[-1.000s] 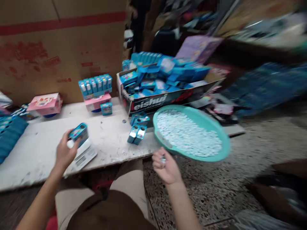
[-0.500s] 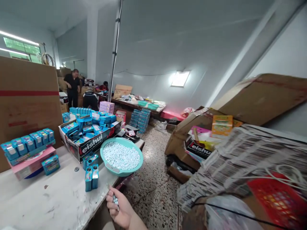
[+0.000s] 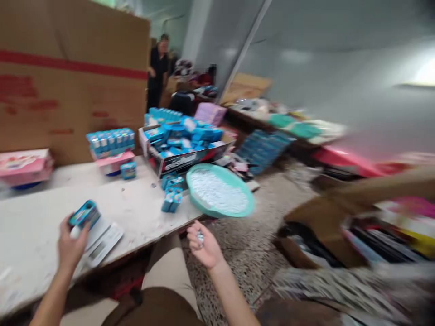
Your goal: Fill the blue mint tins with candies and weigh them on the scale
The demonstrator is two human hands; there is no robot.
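Note:
My left hand (image 3: 70,246) grips a small blue box (image 3: 84,214) just over a white digital scale (image 3: 100,242) on the white table (image 3: 30,226). My right hand (image 3: 204,246) hovers off the table's front edge, fingers curled around a few small white pieces (image 3: 200,237). A teal basin (image 3: 220,195) heaped with the same white pieces sits a short way beyond the right hand, overhanging the table edge. Two pairs of blue boxes (image 3: 171,194) stand between the hands and the basin. The picture is blurred by motion.
A cardboard tray of blue boxes (image 3: 183,142) sits behind the basin. A row of blue boxes (image 3: 110,140) rests on a pink box, another pink box (image 3: 22,165) at far left. Big cartons (image 3: 68,77) stand behind. Other people (image 3: 158,68) are far back. Boxes crowd the floor at right.
The view swung up and right across the room, then back down and left to the table. Both hands keep what they held, in about the same places.

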